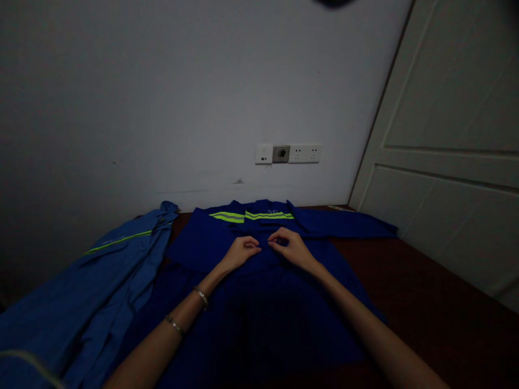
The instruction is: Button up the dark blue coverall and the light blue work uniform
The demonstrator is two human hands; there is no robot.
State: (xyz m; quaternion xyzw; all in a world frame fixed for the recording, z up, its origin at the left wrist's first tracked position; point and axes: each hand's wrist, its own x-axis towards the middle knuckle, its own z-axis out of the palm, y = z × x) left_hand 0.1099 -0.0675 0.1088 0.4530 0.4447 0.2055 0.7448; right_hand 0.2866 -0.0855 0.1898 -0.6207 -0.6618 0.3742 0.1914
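Note:
A dark blue work jacket (211, 243) with yellow-green and grey reflective bands (269, 215) lies spread in front of me, one sleeve stretched out to the right. Over its middle, my left hand (242, 252) is closed, thumb and fingertips together. A short gap away, my right hand (291, 246) is also closed in a pinch. The two sets of fingertips face each other just below the bands. Whatever is between the fingers is too small and dark to make out. The jacket's lower part fades into shadow between my forearms.
To the left lies a lighter blue garment (117, 270) with a yellow-green stripe. Dark reddish wood (413, 292) shows on the right. Behind stands a pale wall (182, 108) with switches and sockets (305, 154); a white panelled door (454, 129) rises at the right.

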